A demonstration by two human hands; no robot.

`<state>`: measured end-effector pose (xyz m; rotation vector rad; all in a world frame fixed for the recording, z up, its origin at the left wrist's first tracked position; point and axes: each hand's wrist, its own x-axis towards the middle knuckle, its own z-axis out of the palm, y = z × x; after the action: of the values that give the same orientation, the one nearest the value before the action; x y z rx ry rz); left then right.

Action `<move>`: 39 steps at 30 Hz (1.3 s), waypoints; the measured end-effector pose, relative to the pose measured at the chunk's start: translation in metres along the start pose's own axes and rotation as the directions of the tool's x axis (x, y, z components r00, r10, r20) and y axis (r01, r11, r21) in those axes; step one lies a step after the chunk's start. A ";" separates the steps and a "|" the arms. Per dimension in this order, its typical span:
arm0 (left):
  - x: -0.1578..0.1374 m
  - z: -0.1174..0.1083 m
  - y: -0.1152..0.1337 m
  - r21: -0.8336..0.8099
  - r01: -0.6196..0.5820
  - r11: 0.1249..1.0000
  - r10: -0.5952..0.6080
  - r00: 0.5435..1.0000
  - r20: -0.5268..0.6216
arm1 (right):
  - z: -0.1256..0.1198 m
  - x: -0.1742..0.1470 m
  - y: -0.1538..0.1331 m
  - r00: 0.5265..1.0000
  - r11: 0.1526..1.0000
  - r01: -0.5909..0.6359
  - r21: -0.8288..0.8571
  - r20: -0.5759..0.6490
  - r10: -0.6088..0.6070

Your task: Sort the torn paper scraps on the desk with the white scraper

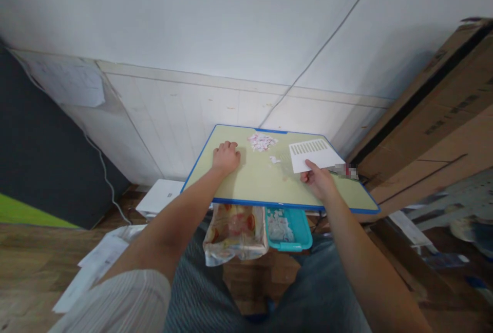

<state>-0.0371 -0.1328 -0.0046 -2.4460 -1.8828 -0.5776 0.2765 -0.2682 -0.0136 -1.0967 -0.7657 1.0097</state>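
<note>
My right hand (319, 181) grips the lower edge of a white card (314, 156) with a row of long slots along its far side. The thumb lies on top of the card, with the fingers beneath, and the card is held over the table's right half. My left hand (226, 157) rests on the pale yellow table (254, 184), fingers apart and slightly bent, nothing visible in it. Right of this hand lies a pile of small white and pink pieces (262, 141). A few white scraps (275, 159) lie between the pile and the card.
Below the table's blue front edge hang or stand a plastic-lined bin (236, 233) and a turquoise basket (300, 228) holding white bits. A blurred object (346, 170) lies at the table's right edge. Tall cardboard boxes (427, 133) lean on the right; a white box (159, 197) stands left.
</note>
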 end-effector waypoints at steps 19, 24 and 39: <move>0.089 0.025 -0.012 0.045 -0.004 0.999 0.001 0.998 0.066 | 0.029 0.076 -0.031 0.971 0.861 0.237 -0.450 0.129 -0.200; 0.106 0.029 -0.010 0.050 -0.026 0.998 0.022 0.997 0.073 | 0.030 0.084 -0.024 0.947 0.727 0.286 -0.624 0.300 -0.115; 0.119 0.036 -0.028 -0.049 -0.151 0.987 0.156 0.983 0.096 | 0.012 0.061 -0.019 0.960 0.503 0.281 -0.818 0.244 -0.140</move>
<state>-0.0273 -0.0061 -0.0098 -2.6632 -1.7088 -0.5019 0.2938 -0.2096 0.0094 -1.7159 -1.5835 0.4521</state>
